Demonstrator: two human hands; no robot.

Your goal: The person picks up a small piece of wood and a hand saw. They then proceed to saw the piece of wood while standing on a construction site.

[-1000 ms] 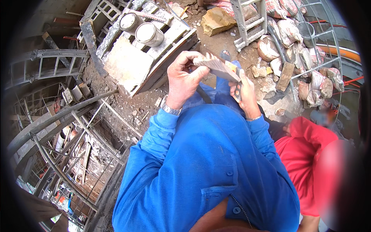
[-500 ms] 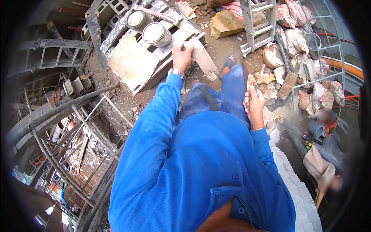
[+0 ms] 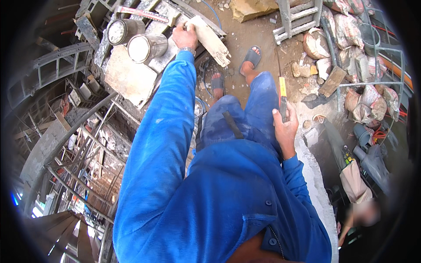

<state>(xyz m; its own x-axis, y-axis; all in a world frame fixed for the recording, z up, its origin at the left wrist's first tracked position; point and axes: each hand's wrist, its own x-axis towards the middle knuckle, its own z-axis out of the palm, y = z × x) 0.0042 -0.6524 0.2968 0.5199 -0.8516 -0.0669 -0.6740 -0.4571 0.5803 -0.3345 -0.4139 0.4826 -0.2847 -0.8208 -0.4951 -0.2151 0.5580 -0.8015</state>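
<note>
A pale wooden board (image 3: 205,38) with a jagged, splintered lower end is gripped near its upper left edge by my left hand (image 3: 184,38). It lies at a slant over the edge of the pallet-like pile of planks. Beside that hand stand two cement-smeared cans (image 3: 147,48), both with pale tops. My right hand (image 3: 286,129), near my right thigh, is closed around a slim tool (image 3: 283,90) with a yellow and orange section and a dark grip. A thin dark line, perhaps its blade seen edge-on, extends upward; its exact kind is unclear.
A flat plywood piece (image 3: 127,72) and a red-and-white handled tool (image 3: 144,14) lie near the cans. Beyond my sandalled feet are a big rock (image 3: 252,9) and a ladder (image 3: 302,19). Sacks (image 3: 348,30) line the right; another person (image 3: 355,179) is below. Metal scaffolding (image 3: 74,140) stands left.
My view has shifted, showing more of my feet. My left hand and the board are farther up and left in view. The tool in my right hand now points upward and shows more clearly.
</note>
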